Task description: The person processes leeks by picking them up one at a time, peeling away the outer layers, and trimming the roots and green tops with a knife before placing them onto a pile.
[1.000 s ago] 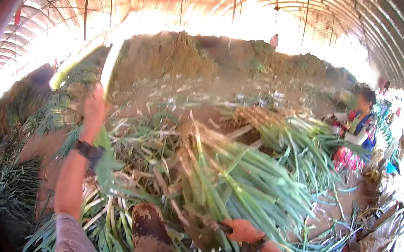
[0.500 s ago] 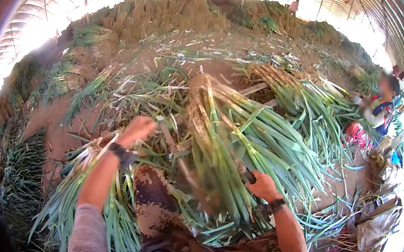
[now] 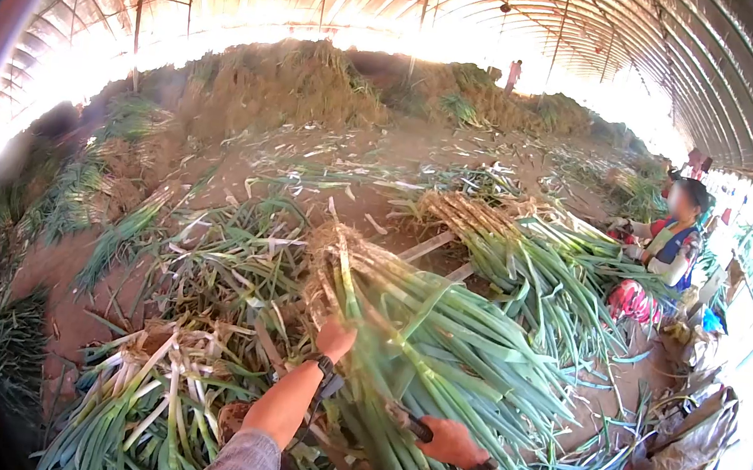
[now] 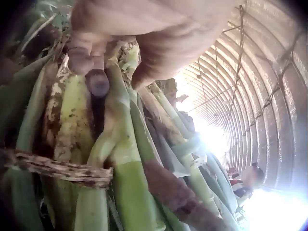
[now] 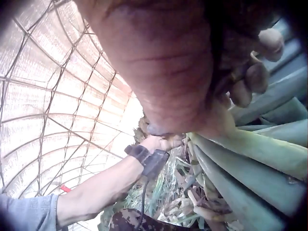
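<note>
Two hands work on one heap of leeks [image 3: 439,342]. The left hand [image 3: 335,339] is at the heap's root end, its fingers [image 4: 82,55] curled round stalks there. The right hand [image 3: 451,441], nearer the body at the leafy end, is clenched round a dark handle [image 3: 410,425] that lies against the stalks. Loose leaves [image 3: 150,386] lie left of the left hand. A far heap [image 3: 531,251] lies beyond the right hand, with a seated person [image 3: 669,247] past it.
</note>
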### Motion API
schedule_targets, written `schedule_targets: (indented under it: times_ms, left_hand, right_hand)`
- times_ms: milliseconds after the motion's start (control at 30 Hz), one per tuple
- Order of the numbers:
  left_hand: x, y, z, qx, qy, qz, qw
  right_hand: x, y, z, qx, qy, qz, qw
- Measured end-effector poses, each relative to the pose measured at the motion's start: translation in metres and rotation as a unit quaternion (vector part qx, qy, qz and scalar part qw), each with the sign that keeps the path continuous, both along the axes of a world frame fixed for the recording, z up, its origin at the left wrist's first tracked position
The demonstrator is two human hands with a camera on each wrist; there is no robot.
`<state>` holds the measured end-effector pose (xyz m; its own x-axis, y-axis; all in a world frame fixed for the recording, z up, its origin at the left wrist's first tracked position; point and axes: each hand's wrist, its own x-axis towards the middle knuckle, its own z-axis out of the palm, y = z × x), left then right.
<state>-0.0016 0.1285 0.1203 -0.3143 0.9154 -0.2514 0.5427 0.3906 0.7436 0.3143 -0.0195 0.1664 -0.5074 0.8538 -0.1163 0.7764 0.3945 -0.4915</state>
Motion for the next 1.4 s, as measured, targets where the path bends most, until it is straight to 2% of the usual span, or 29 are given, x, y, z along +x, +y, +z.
schedule_targets:
  times_ms: [67, 133, 167, 233, 267, 333, 400, 467, 500, 533, 567, 633, 667, 733, 800, 900, 967, 1000, 1067, 1100, 1133, 1200, 1233, 1267, 1333, 1367, 1400]
  left_hand:
    - [-0.001, 0.02, -0.05, 0.183, 0.112, 0.075, 0.974]
    - [-0.009, 0.024, -0.039, 0.07, -0.123, 0.088, 0.986]
    - [0.0, 0.017, -0.039, 0.139, -0.213, 0.153, 0.955]
    - [-0.004, 0.017, -0.051, 0.103, -0.228, 0.146, 0.957]
    - [-0.011, 0.028, -0.073, 0.071, -0.223, 0.148, 0.961]
    - [-0.002, -0.017, -0.016, 0.033, -0.38, 0.02, 0.924]
    - [0.013, -0.042, -0.004, 0.031, -0.388, -0.08, 0.918]
    - [0.033, -0.056, -0.006, 0.053, -0.452, -0.034, 0.89]
    - [0.031, -0.045, -0.034, 0.06, -0.485, -0.046, 0.871]
    - [0.028, -0.045, -0.043, 0.062, -0.482, -0.049, 0.872]
    - [0.027, -0.045, -0.048, 0.068, -0.518, -0.033, 0.852]
    - [0.027, -0.048, -0.046, 0.074, -0.577, -0.007, 0.813]
    - [0.027, -0.048, -0.044, 0.077, -0.575, -0.009, 0.814]
    - [0.024, -0.048, -0.03, 0.082, -0.617, 0.024, 0.782]
    - [0.026, -0.054, -0.015, 0.088, -0.593, 0.011, 0.8]
    - [0.033, -0.059, -0.002, 0.149, -0.603, -0.009, 0.783]
    - [0.032, -0.053, -0.021, 0.218, -0.396, 0.016, 0.892]
    - [0.028, -0.051, -0.03, 0.221, -0.396, 0.016, 0.891]
    - [0.019, -0.045, -0.041, 0.108, -0.34, -0.008, 0.934]
    - [0.029, -0.057, -0.019, 0.089, -0.312, 0.005, 0.946]
    - [0.035, -0.054, -0.015, 0.089, -0.311, 0.004, 0.946]
    - [0.04, -0.056, -0.009, 0.09, -0.477, 0.046, 0.873]
    - [0.043, -0.056, -0.005, 0.103, -0.517, 0.053, 0.848]
    - [0.045, -0.056, 0.001, 0.108, -0.518, 0.054, 0.847]
    - [0.047, -0.057, 0.011, 0.127, -0.583, 0.048, 0.801]
    - [0.034, -0.034, -0.029, 0.099, -0.404, 0.041, 0.909]
    - [0.032, -0.043, -0.032, 0.098, -0.404, 0.043, 0.909]
  right_hand:
    - [0.004, 0.002, 0.001, -0.003, -0.014, 0.002, 1.0]
    - [0.01, 0.001, 0.008, -0.008, -0.012, -0.013, 1.0]
    - [0.014, 0.003, 0.003, -0.009, -0.015, -0.017, 1.0]
    - [0.018, 0.001, 0.016, -0.005, -0.005, -0.027, 1.0]
    - [0.02, -0.001, 0.021, -0.003, 0.004, -0.037, 0.999]
    - [0.027, 0.001, 0.017, -0.005, 0.002, -0.042, 0.999]
    - [0.032, -0.002, 0.011, 0.002, 0.015, -0.039, 0.999]
    - [0.035, -0.005, 0.002, 0.022, 0.033, -0.015, 0.999]
    - [0.037, -0.007, -0.001, 0.04, 0.05, 0.01, 0.998]
    - [0.038, -0.01, -0.002, 0.043, 0.053, 0.008, 0.998]
    - [0.038, -0.012, -0.003, 0.06, 0.05, 0.01, 0.997]
    - [0.038, -0.018, 0.004, 0.079, 0.049, 0.012, 0.996]
    - [0.037, -0.02, 0.01, 0.074, 0.039, 0.0, 0.996]
    - [0.034, -0.022, 0.013, 0.075, 0.031, -0.01, 0.997]
    - [0.033, -0.024, 0.007, 0.086, 0.077, 0.024, 0.993]
    - [0.032, -0.023, 0.003, 0.085, 0.066, 0.006, 0.994]
    - [0.032, -0.025, 0.006, 0.09, 0.064, -0.017, 0.994]
    - [0.032, -0.028, 0.014, 0.089, 0.087, -0.031, 0.992]
    - [0.034, -0.026, 0.017, 0.092, 0.111, -0.045, 0.989]
    - [0.036, -0.023, 0.011, 0.091, 0.094, -0.03, 0.991]
    - [0.037, -0.023, 0.006, 0.087, 0.077, -0.015, 0.993]
    - [0.037, -0.025, 0.002, 0.087, 0.086, -0.02, 0.992]
    - [0.037, -0.024, 0.004, 0.09, 0.092, -0.024, 0.991]
    - [0.038, -0.022, 0.007, 0.093, 0.092, -0.021, 0.991]
    - [0.039, -0.021, 0.017, 0.07, 0.054, -0.042, 0.995]
    - [0.04, -0.02, 0.016, 0.071, 0.054, -0.041, 0.995]
    - [0.04, -0.021, 0.013, 0.077, 0.052, -0.043, 0.995]
